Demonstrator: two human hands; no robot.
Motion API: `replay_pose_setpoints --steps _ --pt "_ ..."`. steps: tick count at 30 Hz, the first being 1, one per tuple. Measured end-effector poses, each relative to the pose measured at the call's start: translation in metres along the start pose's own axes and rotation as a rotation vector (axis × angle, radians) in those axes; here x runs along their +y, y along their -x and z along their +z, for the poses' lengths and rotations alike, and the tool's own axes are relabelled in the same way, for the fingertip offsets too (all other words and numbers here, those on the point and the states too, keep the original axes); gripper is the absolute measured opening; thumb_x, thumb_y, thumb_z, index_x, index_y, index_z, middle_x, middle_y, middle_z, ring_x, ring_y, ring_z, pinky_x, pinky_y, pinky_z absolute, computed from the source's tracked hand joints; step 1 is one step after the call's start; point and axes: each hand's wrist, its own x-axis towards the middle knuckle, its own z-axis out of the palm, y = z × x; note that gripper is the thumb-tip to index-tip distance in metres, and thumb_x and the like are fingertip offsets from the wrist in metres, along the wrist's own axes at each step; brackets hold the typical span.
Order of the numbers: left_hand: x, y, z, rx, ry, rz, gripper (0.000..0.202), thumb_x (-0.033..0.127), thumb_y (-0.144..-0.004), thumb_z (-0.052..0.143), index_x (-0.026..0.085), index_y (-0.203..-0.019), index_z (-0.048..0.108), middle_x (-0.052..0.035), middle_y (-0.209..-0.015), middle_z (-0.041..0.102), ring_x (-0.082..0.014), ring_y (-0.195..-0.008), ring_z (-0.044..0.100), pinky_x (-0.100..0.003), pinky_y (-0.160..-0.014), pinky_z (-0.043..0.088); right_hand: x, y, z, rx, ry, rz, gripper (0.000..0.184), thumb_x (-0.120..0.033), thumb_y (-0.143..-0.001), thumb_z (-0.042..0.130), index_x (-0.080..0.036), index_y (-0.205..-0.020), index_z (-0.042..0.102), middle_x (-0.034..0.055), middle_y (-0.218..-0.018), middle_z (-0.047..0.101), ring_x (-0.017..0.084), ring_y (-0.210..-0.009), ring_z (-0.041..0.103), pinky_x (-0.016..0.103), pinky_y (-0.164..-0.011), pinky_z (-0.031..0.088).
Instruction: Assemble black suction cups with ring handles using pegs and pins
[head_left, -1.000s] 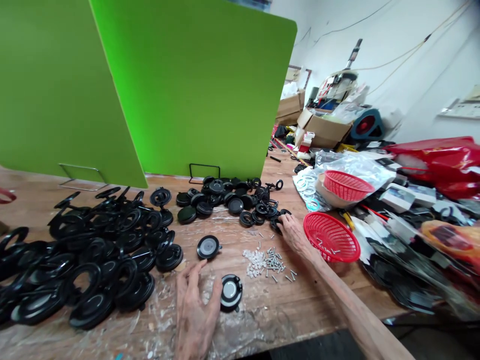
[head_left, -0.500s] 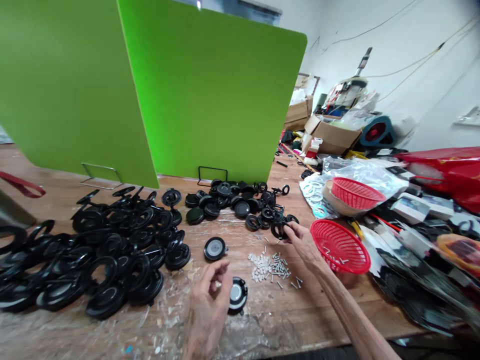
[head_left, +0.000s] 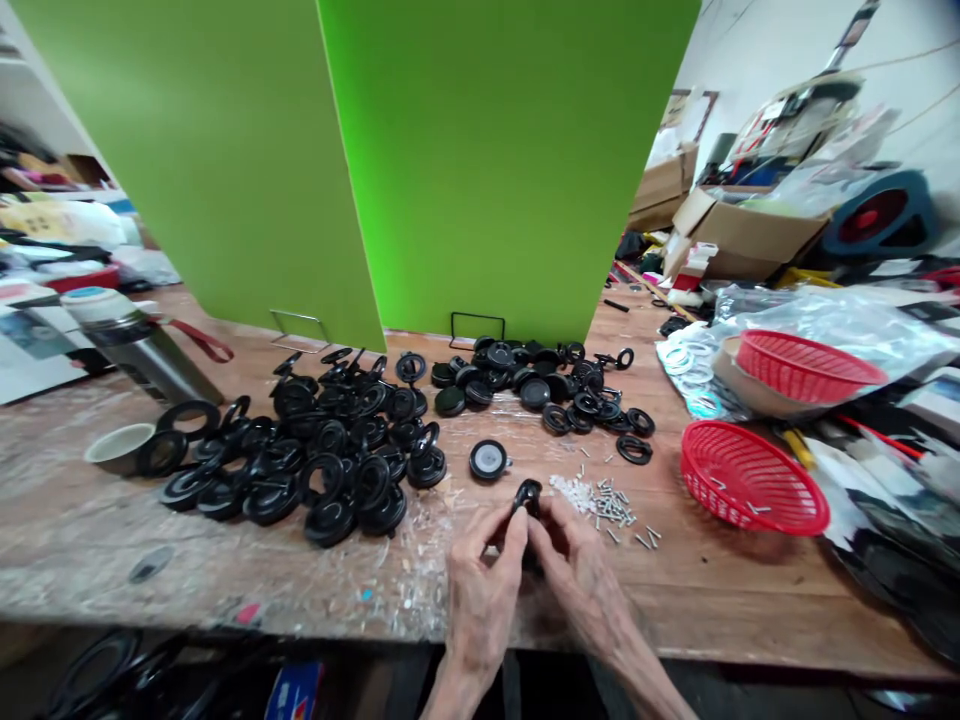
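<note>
Both hands meet at the tabletop's [head_left: 712, 590] near edge: left hand [head_left: 480, 590] and right hand [head_left: 581, 575], each grip pinched narrow on one small black ring part [head_left: 527, 494], held just above the wood. Beside it, w/ a small gap, a round black disc [head_left: 488, 460] w/ pale glossy centre. Right of the part: loose heap of white plastic pegs & metal screws [head_left: 600, 500]. Red mesh basket [head_left: 750, 478], oval, holds a few screws. Second red basket [head_left: 806, 365] sits in a beige bowl; contents can't tell. Left: pile of glossy black ring-shaped parts [head_left: 315, 450]; behind, smaller black caps [head_left: 540, 385]. Beige cup [head_left: 120, 447] far left.
</note>
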Motion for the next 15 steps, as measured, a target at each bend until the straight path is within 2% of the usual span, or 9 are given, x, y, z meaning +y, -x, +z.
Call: replay_pose_setpoints --steps 3,6,9,12,15 --pt "0.0 0.01 -0.008 0.01 -0.136 0.061 0.03 0.039 -0.086 0.053 0.021 -0.109 0.06 -0.0062 -0.108 0.061 -0.0204 -0.1 0.057 -0.032 -0.088 0.045 -0.005 0.013 0.015 -0.071 -0.004 -0.057 0.025 -0.034 -0.092 0.041 -0.018 -0.093 0.06 0.0034 -0.084 0.062 0.015 -0.076 0.057 0.026 -0.07 0.048" --pt "-0.003 0.019 -0.014 -0.065 -0.197 0.008 0.036 0.043 -0.086 0.049 0.025 -0.118 0.051 -0.0056 -0.123 0.055 -0.0219 -0.117 0.049 -0.037 -0.103 0.035 0.001 0.03 0.026 -0.152 0.036 -0.12 0.031 -0.026 -0.093 0.039 -0.018 -0.12 0.053 0.0076 -0.11 0.062 0.019 -0.102 0.058 0.031 -0.088 0.048" --pt "-0.006 0.031 -0.017 -0.107 -0.255 -0.091 0.032 0.046 -0.086 0.047 0.025 -0.109 0.055 -0.0065 -0.119 0.059 -0.0244 -0.113 0.053 -0.039 -0.101 0.037 0.023 0.056 0.03 -0.203 0.167 -0.205 0.044 -0.019 -0.093 0.038 -0.022 -0.136 0.039 0.0072 -0.131 0.052 0.021 -0.121 0.049 0.035 -0.099 0.044" --pt "-0.013 0.045 -0.023 -0.135 -0.283 -0.061 0.032 0.045 -0.085 0.046 0.026 -0.108 0.058 -0.0067 -0.118 0.062 -0.0245 -0.112 0.056 -0.035 -0.1 0.04 0.045 0.084 0.025 -0.237 0.286 -0.293 0.048 -0.013 -0.092 0.036 -0.026 -0.139 0.037 0.0059 -0.139 0.045 0.024 -0.125 0.045 0.038 -0.1 0.042" --pt "-0.027 0.062 -0.032 -0.223 -0.318 -0.053 0.035 0.044 -0.084 0.045 0.025 -0.11 0.059 -0.0071 -0.119 0.063 -0.0244 -0.114 0.056 -0.034 -0.101 0.041 0.051 0.101 0.014 -0.297 0.398 -0.337 0.051 -0.017 -0.093 0.038 -0.026 -0.143 0.029 0.0091 -0.142 0.039 0.025 -0.126 0.044 0.038 -0.101 0.041"
